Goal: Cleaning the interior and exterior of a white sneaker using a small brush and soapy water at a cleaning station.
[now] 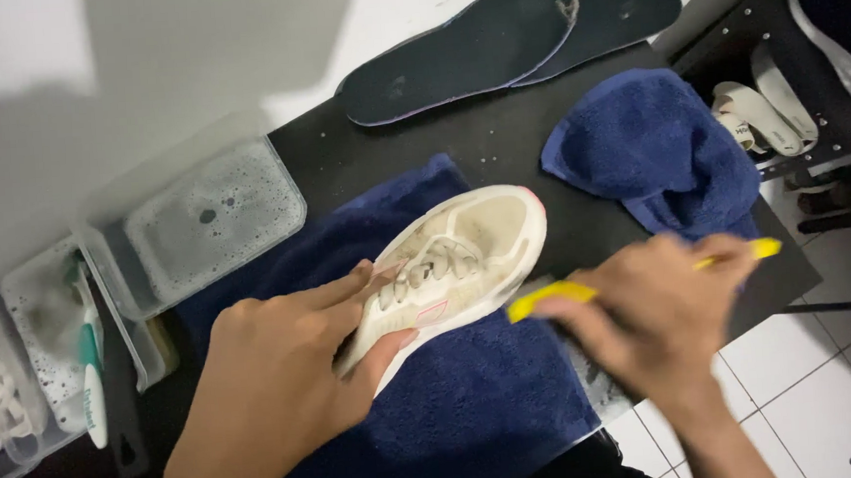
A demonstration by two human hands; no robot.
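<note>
While clamped, hands: left [286, 366] on shoe [456, 257], right [661, 313] on yellow brush [557, 298] near table edge [792, 276].

Home corner: white floor tiles [797, 364], shoe rack [778, 40], soapy tubs [213, 222].

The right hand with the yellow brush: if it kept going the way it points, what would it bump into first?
The right hand points its yellow brush leftward at the white shoe, so the shoe's side would probably be met first. The brush looks to be at or very near it already, though depth is hard to judge. The left hand holds the shoe.
</note>
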